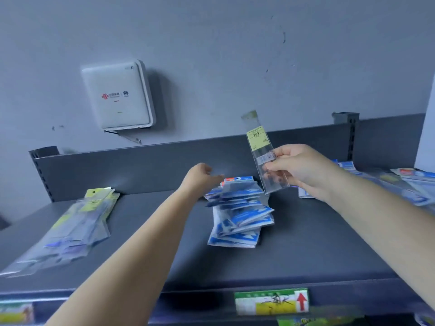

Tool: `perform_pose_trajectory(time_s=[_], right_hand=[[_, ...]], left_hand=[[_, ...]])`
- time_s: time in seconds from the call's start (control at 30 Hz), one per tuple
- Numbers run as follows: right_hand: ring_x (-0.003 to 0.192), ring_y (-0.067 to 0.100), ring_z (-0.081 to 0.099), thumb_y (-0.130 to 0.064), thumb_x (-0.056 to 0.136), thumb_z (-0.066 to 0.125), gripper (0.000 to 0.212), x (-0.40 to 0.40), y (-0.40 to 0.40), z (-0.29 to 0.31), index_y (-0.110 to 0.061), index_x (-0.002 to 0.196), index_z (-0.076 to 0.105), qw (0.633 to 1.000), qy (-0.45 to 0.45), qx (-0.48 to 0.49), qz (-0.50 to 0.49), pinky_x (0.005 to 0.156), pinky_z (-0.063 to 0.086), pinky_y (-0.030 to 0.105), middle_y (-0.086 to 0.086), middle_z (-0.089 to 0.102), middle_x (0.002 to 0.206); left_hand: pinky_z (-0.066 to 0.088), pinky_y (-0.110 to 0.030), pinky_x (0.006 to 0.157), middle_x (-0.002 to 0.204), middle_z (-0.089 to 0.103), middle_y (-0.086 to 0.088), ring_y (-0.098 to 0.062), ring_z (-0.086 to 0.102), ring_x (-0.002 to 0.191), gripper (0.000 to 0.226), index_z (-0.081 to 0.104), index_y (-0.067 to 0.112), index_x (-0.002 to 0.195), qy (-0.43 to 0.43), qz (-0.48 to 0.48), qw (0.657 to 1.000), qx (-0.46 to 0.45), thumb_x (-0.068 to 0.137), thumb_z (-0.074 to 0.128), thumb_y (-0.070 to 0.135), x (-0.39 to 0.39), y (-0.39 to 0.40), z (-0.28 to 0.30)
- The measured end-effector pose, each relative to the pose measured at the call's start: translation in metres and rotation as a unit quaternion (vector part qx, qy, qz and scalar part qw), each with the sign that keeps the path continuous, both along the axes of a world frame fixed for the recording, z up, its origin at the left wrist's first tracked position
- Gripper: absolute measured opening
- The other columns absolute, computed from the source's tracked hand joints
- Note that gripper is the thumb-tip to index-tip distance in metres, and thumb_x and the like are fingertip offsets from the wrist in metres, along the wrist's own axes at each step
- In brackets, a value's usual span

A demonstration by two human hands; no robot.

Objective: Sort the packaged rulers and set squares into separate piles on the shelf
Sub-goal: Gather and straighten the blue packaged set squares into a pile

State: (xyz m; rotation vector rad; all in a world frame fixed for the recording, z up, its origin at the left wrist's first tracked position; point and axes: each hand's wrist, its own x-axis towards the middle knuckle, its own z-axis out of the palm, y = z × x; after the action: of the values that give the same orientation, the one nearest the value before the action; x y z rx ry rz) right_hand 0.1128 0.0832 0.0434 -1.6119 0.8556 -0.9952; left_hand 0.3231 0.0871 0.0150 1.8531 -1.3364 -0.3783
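On the grey shelf point(306, 243), blue set-square pile point(240, 215) at centre, yellow ruler pile point(77, 222) far left, mixed packs point(404, 184) far right. Right hand point(303, 169) pinches a clear ruler pack point(263, 158), tilted upright above the blue pile. Left hand point(201, 177) over the pile's back edge, fingers loosely curled, holding nothing.

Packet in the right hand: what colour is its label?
Yellow, on a clear sleeve: the packet held up by the right hand, head view.
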Motion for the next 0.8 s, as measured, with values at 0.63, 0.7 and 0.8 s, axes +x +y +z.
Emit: perform_pose_trajectory(time_s=[0.63, 0.7, 0.8], right_hand=[[0.069, 0.017, 0.062, 0.004, 0.084, 0.061, 0.018, 0.302, 0.091, -0.011, 0.003, 0.102, 0.062, 0.994, 0.008, 0.019, 0.105, 0.08, 0.053, 0.034, 0.014, 0.065, 0.094], [0.078, 0.021, 0.063, -0.004, 0.085, 0.063, 0.019, 0.321, 0.095, -0.015, 0.004, 0.103, 0.062, 0.993, 0.033, 0.02, 0.113, 0.084, 0.053, 0.036, 0.017, 0.066, 0.099], [0.109, 0.028, 0.06, -0.025, 0.088, 0.062, 0.045, 0.33, 0.091, -0.026, 0.002, 0.123, 0.052, 0.973, 0.216, -0.068, 0.054, 0.085, 0.048, 0.034, 0.016, 0.059, 0.121]], left_hand=[[0.036, -0.036, 0.095, 0.126, 0.056, 0.0, -0.024, 0.053, 0.114, 0.038, 0.051, 0.022, 0.127, -0.393, 0.162, 0.903, 0.057, 0.094, 0.046, 0.04, 0.253, 0.171, -0.009], [0.035, -0.034, 0.095, 0.127, 0.055, -0.001, -0.024, 0.052, 0.114, 0.038, 0.049, 0.022, 0.128, -0.403, 0.168, 0.897, 0.066, 0.094, 0.046, 0.04, 0.265, 0.177, -0.009], [0.034, -0.034, 0.095, 0.127, 0.054, -0.002, -0.024, 0.051, 0.115, 0.038, 0.047, 0.022, 0.129, -0.414, 0.164, 0.892, 0.073, 0.094, 0.045, 0.036, 0.27, 0.178, -0.009]])
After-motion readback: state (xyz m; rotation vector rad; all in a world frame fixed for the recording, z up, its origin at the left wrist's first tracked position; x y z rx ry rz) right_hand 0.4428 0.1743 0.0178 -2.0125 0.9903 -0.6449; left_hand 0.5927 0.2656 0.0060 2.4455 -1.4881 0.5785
